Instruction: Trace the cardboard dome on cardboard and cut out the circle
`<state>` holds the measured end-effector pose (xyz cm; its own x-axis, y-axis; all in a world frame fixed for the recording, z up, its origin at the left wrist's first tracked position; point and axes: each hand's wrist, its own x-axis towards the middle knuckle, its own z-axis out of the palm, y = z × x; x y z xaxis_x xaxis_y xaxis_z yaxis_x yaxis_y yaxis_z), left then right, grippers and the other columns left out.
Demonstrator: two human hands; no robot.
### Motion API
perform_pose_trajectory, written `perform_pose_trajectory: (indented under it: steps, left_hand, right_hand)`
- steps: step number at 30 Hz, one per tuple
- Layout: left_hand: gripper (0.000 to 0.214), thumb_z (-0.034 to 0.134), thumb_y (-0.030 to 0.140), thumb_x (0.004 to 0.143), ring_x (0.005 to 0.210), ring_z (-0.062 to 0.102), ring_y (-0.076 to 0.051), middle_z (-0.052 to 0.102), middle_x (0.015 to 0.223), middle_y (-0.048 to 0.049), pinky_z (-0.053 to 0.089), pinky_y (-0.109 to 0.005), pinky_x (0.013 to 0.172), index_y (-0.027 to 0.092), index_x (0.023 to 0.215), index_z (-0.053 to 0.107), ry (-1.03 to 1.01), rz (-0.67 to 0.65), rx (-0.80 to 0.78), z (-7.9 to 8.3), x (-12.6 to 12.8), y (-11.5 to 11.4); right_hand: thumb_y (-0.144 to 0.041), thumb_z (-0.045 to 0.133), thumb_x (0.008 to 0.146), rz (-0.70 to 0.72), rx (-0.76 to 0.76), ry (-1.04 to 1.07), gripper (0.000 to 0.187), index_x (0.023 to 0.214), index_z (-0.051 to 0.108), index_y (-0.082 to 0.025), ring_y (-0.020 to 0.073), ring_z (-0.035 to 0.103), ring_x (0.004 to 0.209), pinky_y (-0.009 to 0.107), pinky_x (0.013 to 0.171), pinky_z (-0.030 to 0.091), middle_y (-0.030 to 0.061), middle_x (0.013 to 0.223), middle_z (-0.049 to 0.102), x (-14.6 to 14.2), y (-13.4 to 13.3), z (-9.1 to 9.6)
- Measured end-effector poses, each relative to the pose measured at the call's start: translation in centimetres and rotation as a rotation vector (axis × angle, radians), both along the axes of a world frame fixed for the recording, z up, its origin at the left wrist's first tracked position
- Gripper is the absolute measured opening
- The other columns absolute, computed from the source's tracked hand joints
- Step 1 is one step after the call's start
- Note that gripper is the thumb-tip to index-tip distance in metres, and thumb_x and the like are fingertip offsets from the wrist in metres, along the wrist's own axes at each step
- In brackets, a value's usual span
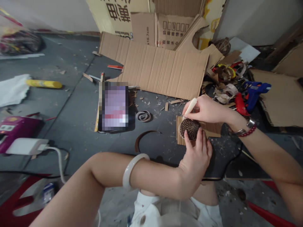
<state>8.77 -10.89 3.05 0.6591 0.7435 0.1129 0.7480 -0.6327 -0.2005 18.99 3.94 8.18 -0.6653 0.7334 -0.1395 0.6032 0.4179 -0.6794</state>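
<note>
At one disc [189, 125] are two hands [197, 154] [210, 108], one holding one pen-like tool [190, 106].

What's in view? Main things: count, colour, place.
table: 1, grey, across view
card: count unclear, tan, centre right
disc: 1, brown, on card
pen: 1, cream, by disc
screen: 1, purple (blurred), centre left
spiral: 1, grey, right of screen
strip: 1, brown, nearer than spiral
sheet: 1, tan, behind spiral
printed cardboard: several, tan/yellow, back
glue gun: 1, blue, right
tube: 1, yellow, left
block: 1, purple, far left
charger: 1, white, by block
scraps: many, mixed, on table
left hand: 1, bare, on disc
right hand: 1, bare, holding pen
</note>
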Motion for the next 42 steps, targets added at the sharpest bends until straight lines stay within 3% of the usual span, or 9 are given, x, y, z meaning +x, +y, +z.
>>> perform_pose_trajectory:
  steps: [9, 19, 30, 34, 39, 42]
  left_hand:
    - [0.042, 0.035, 0.019, 0.096, 0.136, 0.045, -0.032, 0.054, 0.141, -0.0148, 0.051, -0.06, 0.096, 0.018, 0.132, 0.058, 0.014, -0.007, -0.011, 0.1, -0.1, -0.1]
    - [0.041, 0.035, 0.021, 0.098, 0.136, 0.044, -0.031, 0.054, 0.141, -0.0139, 0.051, -0.061, 0.096, 0.02, 0.131, 0.058, 0.015, -0.004, -0.02, 0.1, 0.0, 0.0]
    - [0.04, 0.037, 0.021, 0.097, 0.136, 0.045, -0.032, 0.055, 0.141, -0.0138, 0.051, -0.061, 0.097, 0.019, 0.131, 0.059, 0.005, 0.002, -0.016, 0.1, 0.1, 0.1]
    - [0.041, 0.035, 0.021, 0.098, 0.136, 0.044, -0.031, 0.054, 0.141, -0.0138, 0.051, -0.061, 0.096, 0.02, 0.131, 0.059, 0.015, 0.002, -0.025, 0.3, 0.0, 0.0]
    - [0.041, 0.036, 0.022, 0.098, 0.138, 0.042, -0.032, 0.052, 0.144, -0.0131, 0.05, -0.062, 0.099, 0.02, 0.133, 0.057, 0.029, 0.004, -0.045, 0.5, 0.0, 0.0]
    - [0.041, 0.038, 0.022, 0.097, 0.137, 0.042, -0.034, 0.052, 0.144, -0.0133, 0.049, -0.063, 0.098, 0.02, 0.132, 0.058, 0.019, -0.006, -0.056, 0.4, 0.0, 0.0]
  right_hand:
    - [-0.022, 0.065, 0.072, -0.002, -0.034, -0.059, 0.012, 0.074, 0.076, -0.019, 0.0154, 0.065, 0.071, 0.025, 0.064, 0.044, 0.001, 0.075, 0.074, -0.2, 0.4, 1.3]
    - [-0.025, 0.068, 0.07, 0.115, -0.15, -0.158, 0.011, 0.069, 0.078, -0.019, 0.0181, 0.067, 0.073, 0.026, 0.059, 0.046, 0.0026, 0.075, 0.075, 0.0, 3.4, 1.9]
    - [-0.028, 0.069, 0.073, 0.237, -0.147, -0.21, 0.018, 0.084, 0.08, -0.02, 0.0169, 0.068, 0.072, 0.025, 0.059, 0.046, 0.0016, 0.08, 0.077, 1.6, 4.4, 2.2]
    - [-0.032, 0.069, 0.074, 0.152, -0.127, -0.208, 0.016, 0.08, 0.08, -0.022, 0.018, 0.069, 0.073, 0.025, 0.059, 0.047, 0.001, 0.079, 0.077, 2.6, 3.4, 2.3]
    - [-0.045, 0.072, 0.073, -0.083, -0.155, -0.203, 0.03, 0.091, 0.079, -0.023, 0.0215, 0.071, 0.082, 0.026, 0.062, 0.049, 0.0032, 0.087, 0.078, 4.7, 1.2, 1.5]
    - [-0.047, 0.071, 0.074, -0.149, -0.168, -0.143, 0.035, 0.096, 0.078, -0.022, 0.0225, 0.071, 0.085, 0.028, 0.067, 0.051, 0.0058, 0.094, 0.077, 6.2, -0.1, 0.5]
